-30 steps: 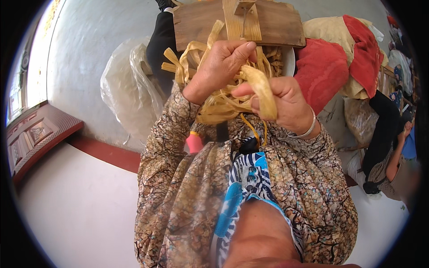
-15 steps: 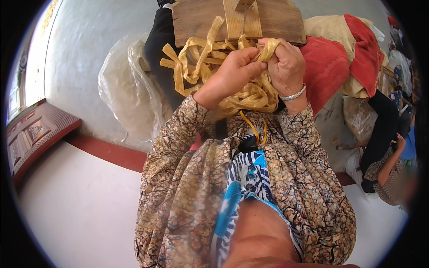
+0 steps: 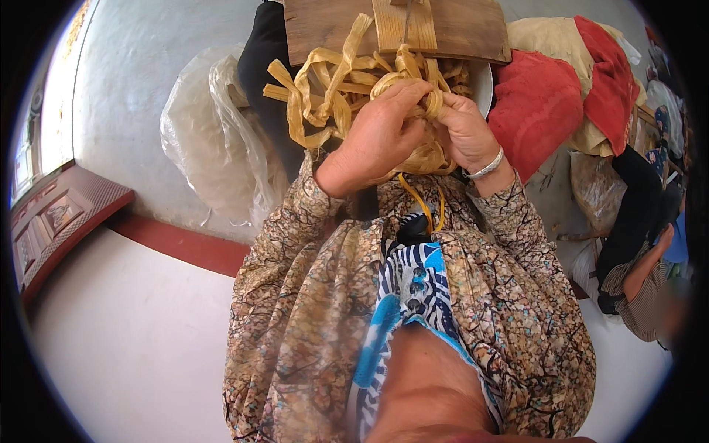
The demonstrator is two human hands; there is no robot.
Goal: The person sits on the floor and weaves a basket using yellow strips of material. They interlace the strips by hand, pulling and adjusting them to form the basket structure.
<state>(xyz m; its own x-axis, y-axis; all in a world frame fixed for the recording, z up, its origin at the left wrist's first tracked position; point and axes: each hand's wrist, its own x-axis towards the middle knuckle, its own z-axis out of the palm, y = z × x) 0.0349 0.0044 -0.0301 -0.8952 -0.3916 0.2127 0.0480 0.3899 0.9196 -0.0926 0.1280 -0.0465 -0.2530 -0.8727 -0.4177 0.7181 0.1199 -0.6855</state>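
Both hands meet over a heap of yellow-tan flat fibre strips (image 3: 329,77) in front of my body. My left hand (image 3: 384,133) is closed, its fingers curled on the strip. From the other side my right hand (image 3: 467,131), with a silver bracelet at the wrist, pinches the same strip, which loops between the fingertips. Just beyond them stands a wooden board (image 3: 325,33) with a paler wood piece (image 3: 405,28) and a thin metal hook or rod, next to which a strip rises. A pale rim of a basin (image 3: 484,88) shows under the heap at the right.
Left of the heap lies a clear plastic bag (image 3: 207,133). Red cloth (image 3: 535,111) and beige cloth (image 3: 543,37) lie to the right. Farther right another person's arm (image 3: 650,262) shows, near a plastic bag of brownish stuff (image 3: 597,184). A carved wooden piece (image 3: 66,214) stands at far left.
Both hands have come down toward my body and away from the board, drawing the strip with them. The basin's rim at the right has come into sight.
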